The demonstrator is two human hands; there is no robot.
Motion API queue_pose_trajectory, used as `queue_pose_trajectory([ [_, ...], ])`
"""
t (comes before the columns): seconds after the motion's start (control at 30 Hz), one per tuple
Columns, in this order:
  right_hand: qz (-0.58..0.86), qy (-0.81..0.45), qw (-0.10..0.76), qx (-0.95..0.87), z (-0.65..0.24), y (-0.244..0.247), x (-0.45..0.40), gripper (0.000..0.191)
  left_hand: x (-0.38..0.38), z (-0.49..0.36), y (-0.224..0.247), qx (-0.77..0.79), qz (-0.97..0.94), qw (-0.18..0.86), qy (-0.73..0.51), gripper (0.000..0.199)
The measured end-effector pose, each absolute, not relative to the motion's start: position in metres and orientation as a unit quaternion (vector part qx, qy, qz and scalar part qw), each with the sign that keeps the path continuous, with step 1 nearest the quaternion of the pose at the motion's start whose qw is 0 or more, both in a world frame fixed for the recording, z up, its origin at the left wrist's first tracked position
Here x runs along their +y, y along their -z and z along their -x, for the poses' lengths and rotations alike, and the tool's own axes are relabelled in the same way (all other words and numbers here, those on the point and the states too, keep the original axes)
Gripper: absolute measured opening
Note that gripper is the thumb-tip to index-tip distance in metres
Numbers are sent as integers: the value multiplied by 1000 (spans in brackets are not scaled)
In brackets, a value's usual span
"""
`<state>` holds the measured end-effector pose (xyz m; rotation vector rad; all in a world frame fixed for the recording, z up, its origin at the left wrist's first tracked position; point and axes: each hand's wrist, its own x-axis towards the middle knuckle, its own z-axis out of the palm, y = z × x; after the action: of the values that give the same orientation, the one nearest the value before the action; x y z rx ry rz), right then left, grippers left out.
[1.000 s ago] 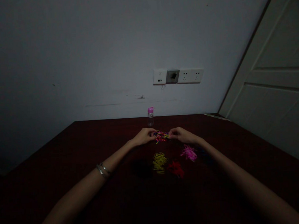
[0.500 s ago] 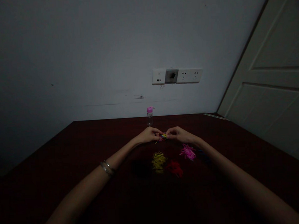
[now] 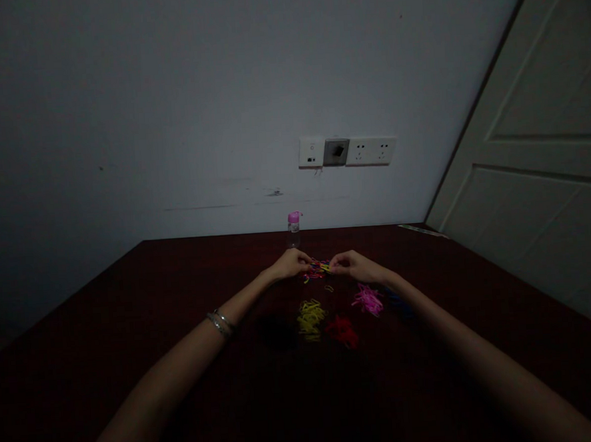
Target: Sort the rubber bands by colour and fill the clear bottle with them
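A mixed pile of small coloured bands (image 3: 317,269), which look like rubber bands, lies between my two hands. My left hand (image 3: 289,265) is at the pile's left edge, thumb and fingers pinched together; what is between them, if anything, is too small to make out. On the other side, my right hand (image 3: 356,268) pinches a yellow rubber band (image 3: 325,268) at the pile's right edge. A single yellowish band (image 3: 329,288) lies just below the pile. Nearer to me are a yellow pile (image 3: 310,319), a red pile (image 3: 343,331) and a pink pile (image 3: 367,300).
Behind my hands, a clear bottle with a pink cap (image 3: 294,230) stands near the wall. A dark blue pile (image 3: 399,303) sits beside my right forearm, and a black patch (image 3: 277,332) shows left of the yellow pile. Sockets (image 3: 371,151) are on the wall.
My hands have drawn slightly apart, uncovering more of the mixed pile. A loose yellowish band now shows below it. The view has shifted a little.
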<state>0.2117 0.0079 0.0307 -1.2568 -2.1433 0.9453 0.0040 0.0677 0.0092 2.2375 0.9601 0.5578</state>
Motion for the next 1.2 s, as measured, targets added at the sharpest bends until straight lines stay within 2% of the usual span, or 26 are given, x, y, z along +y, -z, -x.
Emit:
queue_pose_trajectory([
  [0.13,420,-356,220,-805,-199,-34,-2,27,81,2,1,390,-842,282,-243,38],
  [0.4,356,-354,135,-854,-170,-27,-18,17,100,23,2,446,-783,309,-305,29],
  [0.57,349,-348,112,-863,-170,-18,-12,15,89,29,-2,405,-816,326,-251,25],
  [0.87,353,-391,115,-842,-177,-32,-13,17,77,39,-10,393,-843,313,-193,28],
  [1.03,418,-323,143,-837,-197,-29,1,18,69,45,-14,389,-855,297,-170,23],
  [1.2,454,-295,125,-832,-205,-17,10,17,51,31,-12,394,-878,235,-136,24],
])
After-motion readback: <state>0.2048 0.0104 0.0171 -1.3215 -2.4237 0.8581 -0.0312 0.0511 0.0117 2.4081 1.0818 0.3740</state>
